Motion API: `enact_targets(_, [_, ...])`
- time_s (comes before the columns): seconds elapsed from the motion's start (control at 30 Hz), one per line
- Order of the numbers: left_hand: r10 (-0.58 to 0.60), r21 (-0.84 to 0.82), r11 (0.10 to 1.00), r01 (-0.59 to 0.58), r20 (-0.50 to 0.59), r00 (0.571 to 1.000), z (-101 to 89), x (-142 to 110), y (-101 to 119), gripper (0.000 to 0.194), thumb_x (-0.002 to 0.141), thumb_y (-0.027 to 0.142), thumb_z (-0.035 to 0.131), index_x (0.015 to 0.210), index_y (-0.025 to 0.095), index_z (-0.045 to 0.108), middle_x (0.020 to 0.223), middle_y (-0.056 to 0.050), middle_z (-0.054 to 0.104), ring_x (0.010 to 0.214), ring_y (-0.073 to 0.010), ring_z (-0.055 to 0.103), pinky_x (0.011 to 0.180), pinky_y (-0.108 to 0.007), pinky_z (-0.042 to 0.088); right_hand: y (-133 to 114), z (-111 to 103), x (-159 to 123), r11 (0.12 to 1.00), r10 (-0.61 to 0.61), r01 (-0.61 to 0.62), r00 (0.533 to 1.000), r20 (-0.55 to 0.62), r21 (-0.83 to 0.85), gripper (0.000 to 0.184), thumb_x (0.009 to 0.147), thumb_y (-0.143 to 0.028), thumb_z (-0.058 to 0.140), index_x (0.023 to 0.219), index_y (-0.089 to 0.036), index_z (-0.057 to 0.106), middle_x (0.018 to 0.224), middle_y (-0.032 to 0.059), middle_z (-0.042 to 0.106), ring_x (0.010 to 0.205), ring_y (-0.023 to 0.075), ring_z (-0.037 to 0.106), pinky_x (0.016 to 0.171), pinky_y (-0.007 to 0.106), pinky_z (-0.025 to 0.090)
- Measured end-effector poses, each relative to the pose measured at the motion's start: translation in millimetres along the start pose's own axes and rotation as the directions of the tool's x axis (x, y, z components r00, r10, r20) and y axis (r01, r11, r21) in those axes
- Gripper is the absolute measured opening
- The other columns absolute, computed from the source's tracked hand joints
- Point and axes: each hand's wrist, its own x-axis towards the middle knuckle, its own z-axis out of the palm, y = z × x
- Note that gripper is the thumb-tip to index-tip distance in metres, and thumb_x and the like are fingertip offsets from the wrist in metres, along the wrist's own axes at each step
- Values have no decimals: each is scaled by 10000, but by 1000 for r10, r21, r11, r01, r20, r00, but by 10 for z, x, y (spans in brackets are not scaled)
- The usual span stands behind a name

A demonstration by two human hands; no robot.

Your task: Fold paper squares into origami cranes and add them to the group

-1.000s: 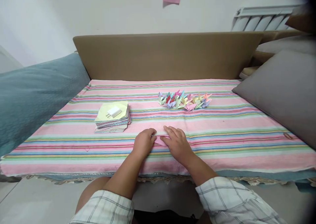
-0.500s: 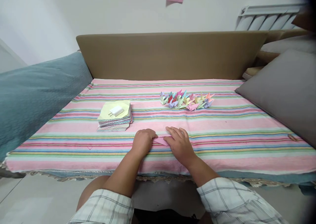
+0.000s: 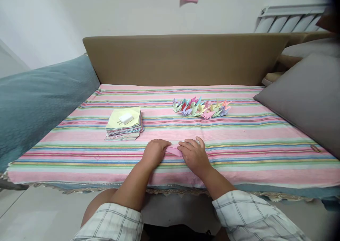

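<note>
A small folded piece of pink paper [image 3: 174,150] lies on the striped cloth, held between both hands. My left hand [image 3: 155,153] is closed on its left end, the fingers curled and the thumb side against the paper. My right hand [image 3: 194,156] grips the right end, with some fingers lifted and bent above it. The hands partly hide both ends of the paper. Behind them rests a group of folded paper cranes [image 3: 202,108] in many colours. To the left stands a stack of square paper sheets [image 3: 124,129] with a white charger plug [image 3: 125,118] on top.
The striped cloth [image 3: 79,141] covers a sofa seat. A brown backrest [image 3: 183,60] rises behind it, with a blue-green armrest [image 3: 45,95] at left and a grey cushion [image 3: 305,95] at right. A small brown loop [image 3: 316,148] lies near the cushion.
The fingers of my right hand have shifted slightly on the pink paper, one finger rising higher. My left hand stays almost in place. The view has moved a little.
</note>
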Motion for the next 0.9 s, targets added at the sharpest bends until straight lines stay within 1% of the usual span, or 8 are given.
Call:
enact_targets(0.17, [-89, -64, 994, 91, 36, 995, -79, -12, 7, 274, 850, 219, 486, 1052, 224, 672, 1059, -34, 695, 984, -206, 615, 888, -326, 445, -11, -13, 10, 999, 29, -29, 1000, 5, 27, 195, 865, -156, 521, 958, -263, 655, 1054, 7, 686, 997, 197, 540, 1031, 453, 164])
enact_targets(0.27, [-67, -126, 989, 76, 71, 995, -127, -18, 16, 264, 878, 311, 471, 1008, 231, 687, 1027, -32, 702, 957, -200, 619, 865, -314, 446, -18, -22, 12, 998, 54, -55, 998, 12, 38, 186, 866, -160, 519, 956, -256, 651, 1054, 5, 685, 989, 193, 549, 1024, 447, 180])
enact_targets(0.37, [-45, -164, 985, 54, 60, 997, -122, -25, 22, 271, 813, 398, 579, 1000, 235, 689, 1011, -33, 704, 942, -203, 617, 858, -309, 441, -12, -26, 11, 996, 78, -79, 997, 16, 52, 182, 863, -159, 515, 930, -252, 656, 1051, 10, 684, 986, 190, 556, 1014, 439, 209])
enact_targets(0.43, [-47, -158, 986, 51, 33, 998, -93, -30, 21, 274, 763, 372, 647, 993, 231, 692, 1008, -35, 705, 955, -208, 612, 885, -320, 426, 3, -25, 14, 993, 93, -94, 996, 13, 74, 176, 860, -162, 512, 902, -245, 662, 1037, 18, 687, 973, 188, 565, 985, 417, 264])
enact_targets(0.53, [-47, -156, 987, 48, 13, 999, -51, -34, 14, 218, 764, 323, 647, 956, 234, 701, 996, -29, 708, 956, -204, 613, 904, -336, 414, 40, -13, 20, 983, 126, -127, 992, 18, 129, 168, 852, -170, 510, 884, -231, 664, 1013, 29, 689, 934, 184, 583, 875, 356, 380])
enact_targets(0.6, [-44, -166, 985, 45, 9, 999, -42, -34, 15, 192, 770, 300, 636, 938, 237, 704, 985, -21, 711, 946, -197, 616, 897, -333, 416, 65, -3, 25, 972, 150, -152, 988, 22, 181, 168, 843, -168, 509, 886, -221, 662, 998, 35, 687, 919, 187, 590, 814, 330, 425])
enact_targets(0.73, [-51, -197, 979, 50, 1, 999, -57, -30, 47, 153, 800, 300, 590, 867, 237, 713, 919, -9, 714, 897, -178, 620, 853, -305, 425, 83, -5, 34, 945, 175, -168, 985, 0, 279, 167, 824, -158, 507, 874, -211, 657, 936, 50, 671, 909, 201, 587, 799, 335, 456])
enact_targets(0.9, [-92, -201, 976, 86, -23, 995, -26, -31, 83, 124, 790, 286, 603, 807, 238, 717, 876, -9, 713, 875, -177, 619, 856, -306, 418, 80, -22, 34, 954, 182, -171, 983, -23, 247, 150, 802, -143, 520, 809, -205, 657, 852, 53, 603, 853, 194, 549, 750, 315, 462])
